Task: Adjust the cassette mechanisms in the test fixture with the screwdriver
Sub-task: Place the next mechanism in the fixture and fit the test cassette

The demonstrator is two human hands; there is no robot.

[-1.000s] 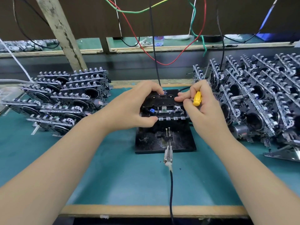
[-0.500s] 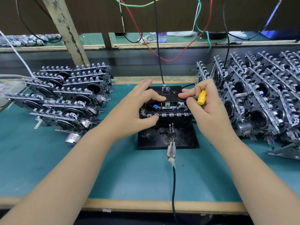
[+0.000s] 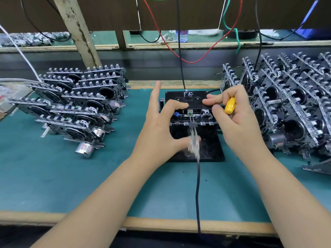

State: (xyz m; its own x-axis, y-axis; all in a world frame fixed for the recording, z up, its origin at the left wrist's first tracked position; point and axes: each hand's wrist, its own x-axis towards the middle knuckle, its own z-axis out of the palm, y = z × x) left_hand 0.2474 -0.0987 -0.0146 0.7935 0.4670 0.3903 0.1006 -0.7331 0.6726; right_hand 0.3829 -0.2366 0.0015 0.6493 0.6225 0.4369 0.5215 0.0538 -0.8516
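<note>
Two bare hands at work over a black test fixture at the middle of a teal surface. On the fixture's far half, a cassette mechanism with a black cassette marked "PE" in white on top.

Left hand spread wide: index finger straight and pointing up and away, clear of everything; middle fingertip pressed on the cassette's left near edge; thumb stretched along the fixture's near part, next to a blurred metal clip on a black cable that trails off the near edge of the surface. Whether thumb and clip touch, impossible to tell through the blur.

Right hand curled round a yellow-handled screwdriver, handle tucked between bent fingers and palm, shaft hidden; index finger straight, tip laid on the cassette's right side, thumb just beside the mechanism's right end.

At the left, a stack of mechanisms laid flat, motors showing. At the right, a bigger stack leaning on edge. Overhead, red, green and black wires hanging in loops before a far shelf.
</note>
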